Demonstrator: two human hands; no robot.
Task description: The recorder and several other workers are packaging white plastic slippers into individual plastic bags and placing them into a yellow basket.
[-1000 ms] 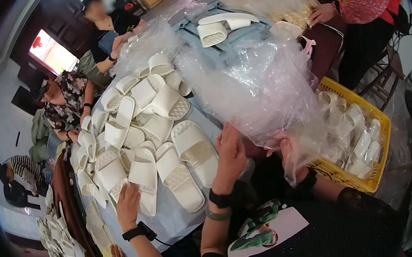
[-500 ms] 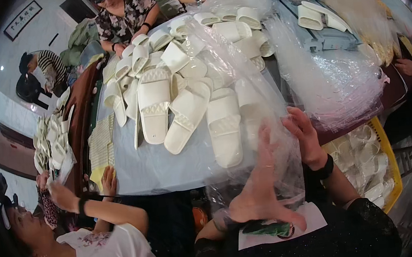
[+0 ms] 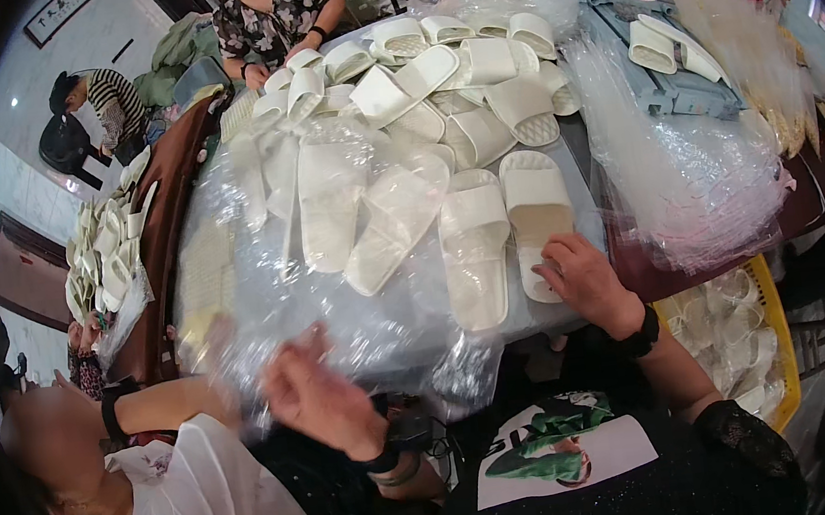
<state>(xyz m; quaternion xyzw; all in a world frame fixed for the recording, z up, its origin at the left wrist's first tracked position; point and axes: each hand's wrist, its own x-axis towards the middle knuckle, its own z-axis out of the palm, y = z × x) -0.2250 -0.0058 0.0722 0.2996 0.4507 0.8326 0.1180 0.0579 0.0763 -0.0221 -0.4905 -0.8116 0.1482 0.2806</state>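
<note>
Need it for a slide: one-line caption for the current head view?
Right hand at a white slipper, blurred left hand by clear plastic spread over part of a slipper-strewn table.

The one view looks from the wearer's head through a wide fisheye lens, pitched down and forward; the wearer's black shirt [image 3: 620,509] looms close at the lower edge, and the left hand [image 3: 321,393] and right hand [image 3: 581,280] sit at near range. It faces along the table [image 3: 581,189], whose far end lies high in the frame; the room's pale wall [image 3: 18,138] leans and bows at left, and darkness closes off the corners.
</note>
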